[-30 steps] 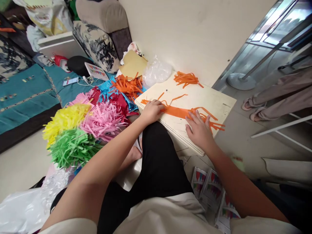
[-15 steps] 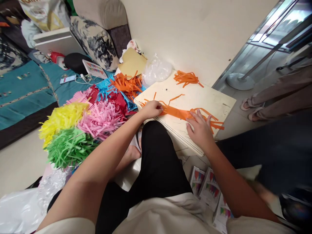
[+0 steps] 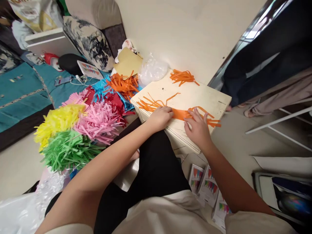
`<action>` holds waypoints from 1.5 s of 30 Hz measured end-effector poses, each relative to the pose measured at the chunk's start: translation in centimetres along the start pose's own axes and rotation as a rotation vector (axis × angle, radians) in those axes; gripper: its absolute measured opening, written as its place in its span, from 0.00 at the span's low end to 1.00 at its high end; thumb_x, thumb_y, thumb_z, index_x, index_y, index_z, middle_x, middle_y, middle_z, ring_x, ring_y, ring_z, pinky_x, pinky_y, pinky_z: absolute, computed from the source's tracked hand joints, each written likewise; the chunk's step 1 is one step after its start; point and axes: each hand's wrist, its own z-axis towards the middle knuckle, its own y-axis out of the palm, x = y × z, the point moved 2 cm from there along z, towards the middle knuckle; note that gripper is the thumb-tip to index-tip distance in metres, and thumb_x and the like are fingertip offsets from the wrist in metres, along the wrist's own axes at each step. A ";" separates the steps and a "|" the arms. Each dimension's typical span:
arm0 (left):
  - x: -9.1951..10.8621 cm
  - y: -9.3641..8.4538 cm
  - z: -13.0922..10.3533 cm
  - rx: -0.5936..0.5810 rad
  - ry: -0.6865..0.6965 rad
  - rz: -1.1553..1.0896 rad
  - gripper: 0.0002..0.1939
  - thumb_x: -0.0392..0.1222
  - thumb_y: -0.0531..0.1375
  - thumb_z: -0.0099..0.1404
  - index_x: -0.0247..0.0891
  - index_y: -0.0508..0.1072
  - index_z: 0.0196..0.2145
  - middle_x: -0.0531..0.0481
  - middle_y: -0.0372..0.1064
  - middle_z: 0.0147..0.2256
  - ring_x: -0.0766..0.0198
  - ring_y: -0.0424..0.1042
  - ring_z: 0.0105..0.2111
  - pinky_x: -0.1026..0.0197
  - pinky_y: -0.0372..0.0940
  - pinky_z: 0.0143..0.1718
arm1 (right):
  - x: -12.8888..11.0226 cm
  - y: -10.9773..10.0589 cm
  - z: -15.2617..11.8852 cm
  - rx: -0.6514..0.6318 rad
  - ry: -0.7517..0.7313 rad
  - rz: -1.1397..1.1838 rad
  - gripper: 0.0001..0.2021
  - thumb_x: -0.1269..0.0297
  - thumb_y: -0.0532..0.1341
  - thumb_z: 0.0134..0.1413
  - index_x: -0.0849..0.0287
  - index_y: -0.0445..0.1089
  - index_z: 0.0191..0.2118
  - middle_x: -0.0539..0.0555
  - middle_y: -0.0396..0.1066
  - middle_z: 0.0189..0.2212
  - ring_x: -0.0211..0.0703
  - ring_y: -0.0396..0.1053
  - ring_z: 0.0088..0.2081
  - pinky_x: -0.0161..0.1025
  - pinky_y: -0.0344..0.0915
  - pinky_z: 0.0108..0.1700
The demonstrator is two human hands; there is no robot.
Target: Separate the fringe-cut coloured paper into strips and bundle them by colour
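Beside the wall (image 3: 190, 35), orange paper (image 3: 179, 114) on tabletop (image 3: 203, 95).

Orange paper (image 3: 179, 114): partly hidden under left fingers (image 3: 168, 111) and right fingers (image 3: 196, 116)
White bag (image 3: 17, 211): cut off at left edge
Dark-clothed person (image 3: 287, 39): blurred, cut off above
Printed packs (image 3: 209, 188): lettering too small to read

This looks like a home, with its padded armrest (image 3: 97, 14), patterned cushion (image 3: 91, 42) and teal seat cover (image 3: 18, 86).
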 end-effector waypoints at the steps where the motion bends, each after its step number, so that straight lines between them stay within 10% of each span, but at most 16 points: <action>1: 0.3 0.3 0.4 -0.018 -0.006 0.015 0.15 0.34 0.58 0.83 0.35 0.86 0.54 0.34 0.83 0.56 0.44 0.81 0.59 0.45 0.71 0.64 | 0.0 0.0 -0.1 0.012 0.002 0.004 0.18 0.64 0.56 0.78 0.56 0.86 0.48 0.68 0.78 0.75 0.75 0.63 0.84 0.92 0.45 0.83; 7: 0.2 0.5 0.9 -0.010 0.045 0.107 0.14 0.35 0.58 0.84 0.34 0.86 0.49 0.34 0.83 0.47 0.44 0.82 0.53 0.45 0.71 0.62 | -0.1 -0.1 -0.3 0.052 0.003 0.018 0.17 0.64 0.57 0.78 0.55 0.86 0.47 0.67 0.80 0.73 0.74 0.65 0.83 0.91 0.46 0.84; 14: 0.2 0.5 0.2 -0.020 0.037 0.075 0.15 0.35 0.57 0.84 0.35 0.86 0.50 0.35 0.84 0.46 0.46 0.82 0.51 0.46 0.71 0.61 | -0.6 -0.4 0.2 -0.111 -0.089 0.014 0.21 0.57 0.61 0.80 0.51 0.85 0.68 0.62 0.76 0.77 0.75 0.58 0.86 0.92 0.39 0.85; 33: -1.3 1.2 0.1 0.066 -0.078 -0.204 0.09 0.38 0.63 0.82 0.36 0.83 0.54 0.37 0.83 0.50 0.48 0.84 0.52 0.51 0.77 0.55 | -0.7 0.1 2.0 -0.109 -0.102 0.021 0.21 0.62 0.54 0.85 0.51 0.88 0.53 0.58 0.90 0.50 0.66 0.80 0.70 0.83 0.39 0.89; 45: -0.1 0.7 0.5 0.016 -0.027 -0.024 0.14 0.34 0.57 0.85 0.35 0.85 0.48 0.36 0.83 0.44 0.47 0.83 0.48 0.50 0.74 0.52 | -0.3 0.4 1.8 -0.070 -0.055 0.064 0.21 0.62 0.55 0.83 0.50 0.89 0.51 0.57 0.91 0.53 0.65 0.82 0.68 0.82 0.38 0.89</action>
